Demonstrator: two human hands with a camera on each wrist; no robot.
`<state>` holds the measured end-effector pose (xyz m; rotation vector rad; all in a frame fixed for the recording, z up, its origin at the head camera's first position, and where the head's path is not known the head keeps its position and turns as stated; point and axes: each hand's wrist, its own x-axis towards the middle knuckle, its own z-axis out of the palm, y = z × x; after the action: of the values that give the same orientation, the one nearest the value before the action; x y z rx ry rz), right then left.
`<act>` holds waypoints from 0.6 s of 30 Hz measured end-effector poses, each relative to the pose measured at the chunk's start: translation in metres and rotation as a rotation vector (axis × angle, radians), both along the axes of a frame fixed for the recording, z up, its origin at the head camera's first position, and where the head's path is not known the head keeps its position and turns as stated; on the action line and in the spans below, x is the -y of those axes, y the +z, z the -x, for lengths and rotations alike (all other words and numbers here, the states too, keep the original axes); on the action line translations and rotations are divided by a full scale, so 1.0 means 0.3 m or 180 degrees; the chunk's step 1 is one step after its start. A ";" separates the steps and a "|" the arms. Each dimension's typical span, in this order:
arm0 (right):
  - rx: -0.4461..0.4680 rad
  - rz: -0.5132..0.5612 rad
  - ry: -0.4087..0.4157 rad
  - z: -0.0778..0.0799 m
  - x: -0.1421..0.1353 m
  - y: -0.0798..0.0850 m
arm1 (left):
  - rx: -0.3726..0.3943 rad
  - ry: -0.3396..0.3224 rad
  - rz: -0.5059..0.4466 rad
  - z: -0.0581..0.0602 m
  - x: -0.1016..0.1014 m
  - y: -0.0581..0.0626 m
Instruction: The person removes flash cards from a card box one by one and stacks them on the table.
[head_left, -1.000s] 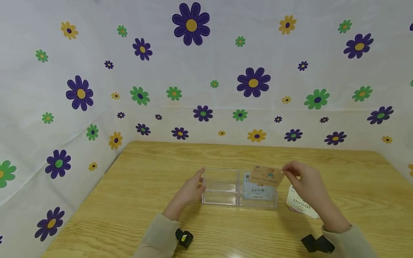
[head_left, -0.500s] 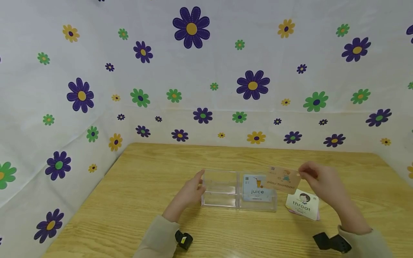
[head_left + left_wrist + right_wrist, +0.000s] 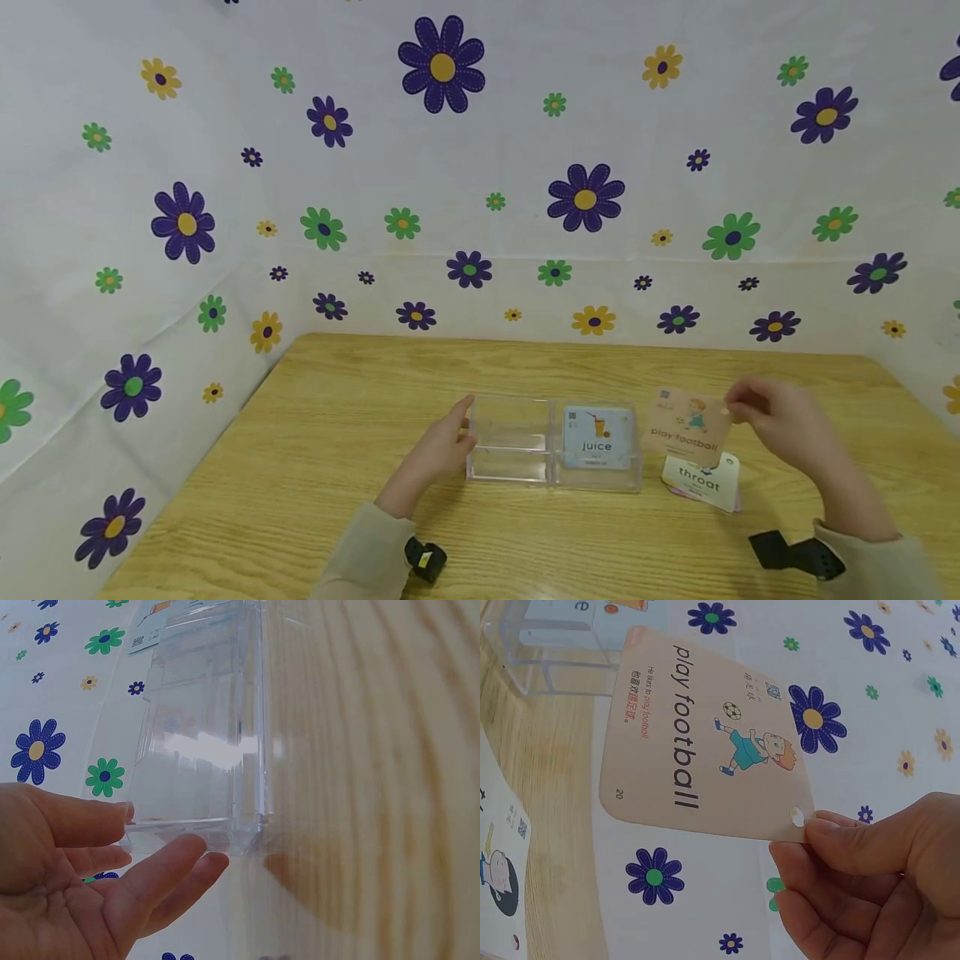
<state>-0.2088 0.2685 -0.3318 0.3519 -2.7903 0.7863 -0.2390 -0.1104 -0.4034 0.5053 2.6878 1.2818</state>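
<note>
A clear plastic two-bay card holder stands on the table. Against its left end rests my left hand, fingers fairly straight; in the left wrist view the fingertips are right at the end wall. A blue "juice" flashcard leans in the right bay; the left bay holds no card. My right hand pinches an orange "play football" flashcard by its corner near the punched hole, between thumb and finger. The card hangs tilted in the air, right of the holder, overlapping the "throat" flashcard in the head view.
The "throat" card tops a small pile lying on the wooden table, just right of the holder. A white cloth printed with flowers hangs behind and at the left. Black wrist straps sit at both sleeves.
My right hand has carried the "play football" card rightward, from in front of the "juice" card to above the "throat" pile. The left hand has stayed at the holder's end.
</note>
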 end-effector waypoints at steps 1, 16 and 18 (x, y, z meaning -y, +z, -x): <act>0.0034 0.0005 -0.0009 0.002 -0.007 -0.001 | -0.0001 -0.0005 -0.0005 0.000 0.000 -0.001; 0.0345 -0.0023 -0.0043 0.032 -0.061 -0.040 | -0.0057 -0.0001 0.0034 0.003 -0.001 0.000; 0.0394 -0.0031 -0.0035 0.037 -0.064 -0.045 | -0.0056 0.0001 0.0038 0.003 -0.002 0.000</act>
<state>-0.2199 0.2879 -0.3453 0.2989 -2.9089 0.8187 -0.2398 -0.1099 -0.4033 0.5173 2.7081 1.2666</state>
